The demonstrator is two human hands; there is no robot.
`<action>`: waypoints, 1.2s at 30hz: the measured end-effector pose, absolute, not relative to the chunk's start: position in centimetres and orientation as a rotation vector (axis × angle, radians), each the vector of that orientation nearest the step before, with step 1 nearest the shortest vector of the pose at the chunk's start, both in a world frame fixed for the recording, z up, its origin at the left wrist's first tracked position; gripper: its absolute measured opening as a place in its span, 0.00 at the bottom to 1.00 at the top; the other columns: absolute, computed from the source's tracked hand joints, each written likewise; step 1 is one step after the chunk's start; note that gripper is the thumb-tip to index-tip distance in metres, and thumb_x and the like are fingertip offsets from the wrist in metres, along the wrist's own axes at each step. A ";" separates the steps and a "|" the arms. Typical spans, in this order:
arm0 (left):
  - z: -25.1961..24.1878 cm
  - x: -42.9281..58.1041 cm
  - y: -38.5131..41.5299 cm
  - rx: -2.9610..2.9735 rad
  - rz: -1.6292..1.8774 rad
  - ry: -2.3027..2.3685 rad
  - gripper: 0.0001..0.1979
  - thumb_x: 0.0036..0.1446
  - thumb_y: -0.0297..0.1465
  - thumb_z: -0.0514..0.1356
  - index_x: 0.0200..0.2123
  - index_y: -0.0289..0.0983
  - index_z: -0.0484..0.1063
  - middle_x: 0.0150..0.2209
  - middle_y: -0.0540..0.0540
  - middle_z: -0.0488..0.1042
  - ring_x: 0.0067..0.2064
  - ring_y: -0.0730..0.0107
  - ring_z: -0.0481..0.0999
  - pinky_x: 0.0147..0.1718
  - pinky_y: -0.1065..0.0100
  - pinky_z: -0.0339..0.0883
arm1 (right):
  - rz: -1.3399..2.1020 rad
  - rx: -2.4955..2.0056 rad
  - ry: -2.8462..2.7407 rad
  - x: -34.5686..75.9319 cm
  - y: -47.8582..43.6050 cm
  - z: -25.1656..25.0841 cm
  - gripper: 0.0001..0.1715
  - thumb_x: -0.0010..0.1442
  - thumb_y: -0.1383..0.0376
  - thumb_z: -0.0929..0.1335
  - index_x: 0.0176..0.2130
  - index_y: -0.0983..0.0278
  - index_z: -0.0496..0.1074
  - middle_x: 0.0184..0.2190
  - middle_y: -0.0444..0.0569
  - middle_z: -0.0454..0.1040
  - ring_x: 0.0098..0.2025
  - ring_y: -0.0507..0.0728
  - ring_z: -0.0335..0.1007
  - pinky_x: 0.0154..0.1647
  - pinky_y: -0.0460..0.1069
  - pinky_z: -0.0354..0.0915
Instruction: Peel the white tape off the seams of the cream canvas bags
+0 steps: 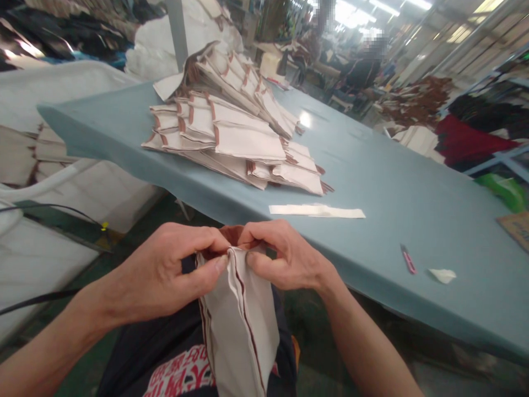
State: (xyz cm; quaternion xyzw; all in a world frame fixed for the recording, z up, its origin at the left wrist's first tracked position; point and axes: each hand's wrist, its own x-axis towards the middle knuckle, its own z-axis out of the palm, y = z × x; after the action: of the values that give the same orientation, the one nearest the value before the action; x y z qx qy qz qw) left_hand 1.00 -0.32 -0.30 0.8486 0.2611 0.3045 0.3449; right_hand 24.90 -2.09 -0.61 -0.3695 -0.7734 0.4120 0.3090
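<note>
A cream fabric piece with brown edging and a long seam, perhaps a bag panel (pixel 243 320), hangs upright in front of my body. Its upper edge is pinched by my left hand (pixel 177 264), thumb and fingers closed beside the seam. Just to the right, my right hand (pixel 285 253) grips the same edge between thumb and bent fingers. Brown lining shows between the two hands at the top. The fabric's lower end runs out of view.
Stacked cream pieces with brown edges (pixel 248 132) lie on the blue-green table (pixel 372 182). Nearer are a pale strip (pixel 316 211), pink thread snips (pixel 408 259) and a white scrap (pixel 443 275). White bins (pixel 74 182) stand at the left. People work in the background.
</note>
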 end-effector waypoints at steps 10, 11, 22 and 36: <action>0.4 1.5 1.2 2.085 0.742 0.708 0.14 0.66 0.30 0.57 0.29 0.40 0.78 0.24 0.56 0.77 0.23 0.74 0.74 0.24 0.74 0.64 | 1.017 -0.910 -2.008 25.0 -1.3 -0.3 0.02 0.56 0.66 0.65 0.33 0.59 0.68 0.29 0.39 0.71 0.31 0.53 0.62 0.39 0.49 0.64; 0.3 1.5 1.1 2.065 0.754 0.707 0.14 0.66 0.30 0.56 0.29 0.40 0.78 0.24 0.56 0.77 0.24 0.74 0.73 0.24 0.75 0.64 | 1.020 -0.887 -2.005 24.9 -1.2 -0.3 0.01 0.57 0.65 0.66 0.34 0.59 0.67 0.30 0.40 0.71 0.31 0.53 0.62 0.39 0.49 0.64; -3.3 0.1 -0.8 2.006 0.635 0.781 0.16 0.68 0.32 0.56 0.29 0.40 0.79 0.26 0.55 0.81 0.26 0.73 0.80 0.27 0.76 0.71 | 1.181 -0.902 -1.970 23.2 -2.3 -4.1 0.17 0.64 0.54 0.75 0.34 0.59 0.68 0.30 0.38 0.71 0.31 0.51 0.62 0.37 0.48 0.61; -3.8 -1.3 -1.7 1.898 0.680 0.826 0.16 0.67 0.33 0.58 0.26 0.39 0.79 0.23 0.56 0.78 0.24 0.76 0.76 0.26 0.79 0.67 | 1.641 -0.894 -1.742 22.0 -2.3 -4.4 0.32 0.66 0.41 0.80 0.33 0.62 0.71 0.28 0.37 0.67 0.28 0.49 0.56 0.29 0.45 0.57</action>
State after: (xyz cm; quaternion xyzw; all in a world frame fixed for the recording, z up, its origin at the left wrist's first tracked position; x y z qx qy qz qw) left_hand -1.34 -1.66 -3.78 0.7721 0.3360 0.2766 0.4630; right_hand 22.03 -2.27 -4.43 -0.3350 -0.6527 0.6150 0.2890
